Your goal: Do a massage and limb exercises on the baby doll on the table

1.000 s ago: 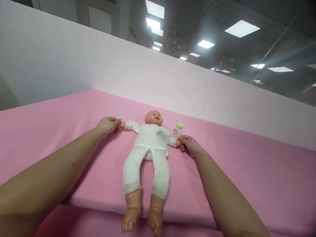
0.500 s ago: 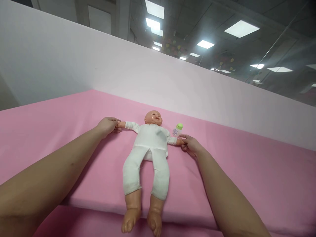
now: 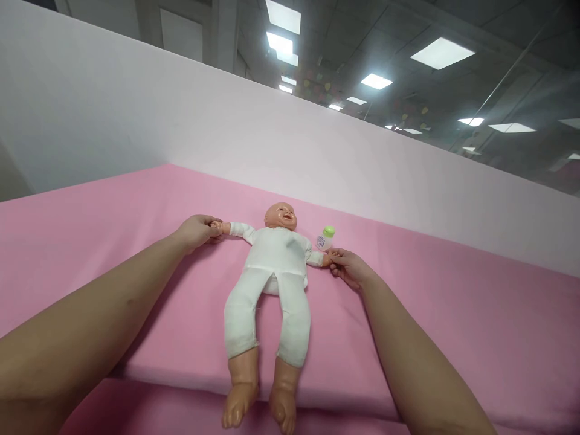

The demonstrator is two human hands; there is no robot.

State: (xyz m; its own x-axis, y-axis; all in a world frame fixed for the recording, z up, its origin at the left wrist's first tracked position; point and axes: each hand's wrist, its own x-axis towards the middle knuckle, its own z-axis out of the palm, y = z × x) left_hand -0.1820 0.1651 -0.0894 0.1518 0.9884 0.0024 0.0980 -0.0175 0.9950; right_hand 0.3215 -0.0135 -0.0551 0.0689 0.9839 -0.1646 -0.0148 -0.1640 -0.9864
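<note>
A baby doll [image 3: 276, 254] with a white cloth body lies on its back, arms spread, on a pink padded surface [image 3: 181, 338]. Its bare feet reach past the front edge. My left hand [image 3: 198, 231] is closed around the doll's hand on the left side. On the other side, my right hand [image 3: 348, 266] pinches the doll's other hand between thumb and fingers. Just beyond my right fingertips is a small clear bottle [image 3: 325, 240] with a green cap and a printed label. The doll's hands are partly hidden by my fingers.
A white wall [image 3: 290, 151] runs along the far side of the pink surface and continues round at the left. Above its top edge are a dark ceiling and several lit ceiling panels [image 3: 443, 53].
My right fingers have closed more tightly on the doll's hand; the index finger has come down from beside the bottle. My left hand and the doll's body look nearly unchanged.
</note>
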